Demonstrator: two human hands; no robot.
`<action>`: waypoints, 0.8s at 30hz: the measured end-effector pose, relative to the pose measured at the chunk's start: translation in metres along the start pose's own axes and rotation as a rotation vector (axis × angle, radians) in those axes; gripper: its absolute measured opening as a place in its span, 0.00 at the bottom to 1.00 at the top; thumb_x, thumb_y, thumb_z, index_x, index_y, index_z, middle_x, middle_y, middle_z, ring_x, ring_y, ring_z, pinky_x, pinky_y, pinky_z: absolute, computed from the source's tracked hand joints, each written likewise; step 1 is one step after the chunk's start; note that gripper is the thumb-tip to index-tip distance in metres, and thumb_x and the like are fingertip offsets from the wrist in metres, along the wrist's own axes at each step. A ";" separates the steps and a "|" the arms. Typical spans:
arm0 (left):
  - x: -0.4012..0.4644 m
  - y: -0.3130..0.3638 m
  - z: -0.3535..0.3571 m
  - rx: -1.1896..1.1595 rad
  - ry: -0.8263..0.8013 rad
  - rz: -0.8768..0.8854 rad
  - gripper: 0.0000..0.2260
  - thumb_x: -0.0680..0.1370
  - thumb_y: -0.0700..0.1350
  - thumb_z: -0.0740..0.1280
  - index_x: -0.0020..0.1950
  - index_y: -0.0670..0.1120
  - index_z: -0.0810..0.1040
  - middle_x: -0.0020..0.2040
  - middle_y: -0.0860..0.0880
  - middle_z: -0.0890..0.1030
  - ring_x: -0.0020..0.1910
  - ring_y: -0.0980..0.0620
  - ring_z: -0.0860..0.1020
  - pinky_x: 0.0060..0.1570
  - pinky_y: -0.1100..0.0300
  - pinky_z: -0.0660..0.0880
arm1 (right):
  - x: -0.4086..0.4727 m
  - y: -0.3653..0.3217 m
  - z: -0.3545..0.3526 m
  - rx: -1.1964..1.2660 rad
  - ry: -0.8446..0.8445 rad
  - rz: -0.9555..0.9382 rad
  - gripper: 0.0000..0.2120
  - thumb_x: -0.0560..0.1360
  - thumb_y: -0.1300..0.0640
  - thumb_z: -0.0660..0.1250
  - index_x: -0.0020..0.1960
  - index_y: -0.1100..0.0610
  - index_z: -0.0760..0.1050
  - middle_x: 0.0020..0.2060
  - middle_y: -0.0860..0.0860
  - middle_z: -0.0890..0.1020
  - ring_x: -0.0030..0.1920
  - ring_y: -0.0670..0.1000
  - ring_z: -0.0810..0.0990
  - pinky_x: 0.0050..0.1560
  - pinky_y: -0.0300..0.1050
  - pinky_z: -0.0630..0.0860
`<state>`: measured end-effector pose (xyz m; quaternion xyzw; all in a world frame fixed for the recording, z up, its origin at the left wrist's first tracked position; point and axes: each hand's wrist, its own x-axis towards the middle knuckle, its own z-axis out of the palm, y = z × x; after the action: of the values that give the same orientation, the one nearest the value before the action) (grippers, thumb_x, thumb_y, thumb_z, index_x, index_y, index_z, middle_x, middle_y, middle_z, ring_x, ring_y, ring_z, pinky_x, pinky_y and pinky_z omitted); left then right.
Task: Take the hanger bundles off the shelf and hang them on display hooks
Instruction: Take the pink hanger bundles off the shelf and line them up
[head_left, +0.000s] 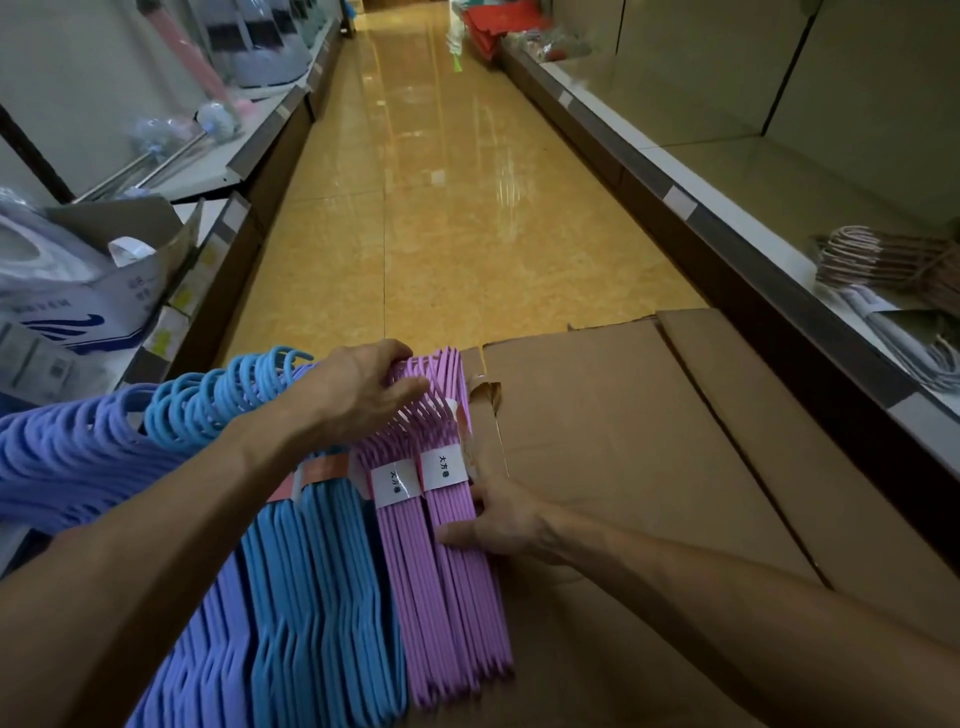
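Pink hanger bundles (447, 561): two banded bundles side by side, each with a white paper label, lying at the right end of the row of hangers and against the left edge of the cardboard box.
Left hand (363, 384): reaches over the blue hooks and lies on the hook end of the pink bundles, fingers curled over their top, thumb pressed on the near side; it grips them.
Right hand (498, 514): presses on the right side of the pink bundles just below the labels, thumb laid flat along the hangers, fingers tucked out of view between the bundle and the box; whether they curl round the bundle cannot be told.
Blue hanger bundles (322, 587): just left of the pink ones and touching them, bound with a pale orange band, their hooks fanned out under the left forearm.
Purple hanger bundles (67, 457): furthest left, partly under the left arm.
Cardboard box (649, 431): flaps closed, torn at its near left corner, filling the lower right.
Right shelf (737, 156): carries a brown bundle of hangers (893, 260) and a white one, well apart from the hands.
Left shelf (249, 150): holds brushes and a printed carton.
Floor (441, 208): glossy yellow tiles running down the aisle.
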<state>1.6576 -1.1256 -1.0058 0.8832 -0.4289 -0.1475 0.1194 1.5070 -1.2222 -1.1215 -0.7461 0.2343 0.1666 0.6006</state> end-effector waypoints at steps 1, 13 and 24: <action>-0.001 0.001 -0.002 -0.010 0.016 0.005 0.25 0.81 0.57 0.61 0.75 0.47 0.67 0.68 0.44 0.76 0.59 0.49 0.76 0.52 0.61 0.71 | -0.004 -0.001 -0.003 -0.021 -0.002 0.002 0.09 0.78 0.55 0.69 0.58 0.51 0.76 0.57 0.50 0.81 0.60 0.51 0.80 0.64 0.53 0.77; -0.021 0.062 -0.022 -0.384 0.194 0.227 0.10 0.80 0.54 0.63 0.60 0.59 0.76 0.57 0.57 0.80 0.56 0.58 0.78 0.55 0.57 0.76 | -0.085 0.002 -0.070 -0.599 0.304 -0.040 0.09 0.81 0.52 0.63 0.58 0.53 0.78 0.54 0.51 0.82 0.51 0.50 0.78 0.52 0.48 0.78; -0.022 0.179 -0.002 -0.834 0.162 0.336 0.08 0.81 0.46 0.65 0.59 0.50 0.81 0.50 0.51 0.85 0.49 0.53 0.84 0.51 0.54 0.80 | -0.170 0.028 -0.142 -0.612 0.542 -0.062 0.11 0.81 0.55 0.62 0.58 0.56 0.81 0.53 0.52 0.84 0.53 0.51 0.81 0.55 0.52 0.79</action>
<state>1.5163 -1.2161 -0.9404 0.6865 -0.4594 -0.2166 0.5203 1.3447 -1.3398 -1.0229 -0.9140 0.3011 0.0076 0.2720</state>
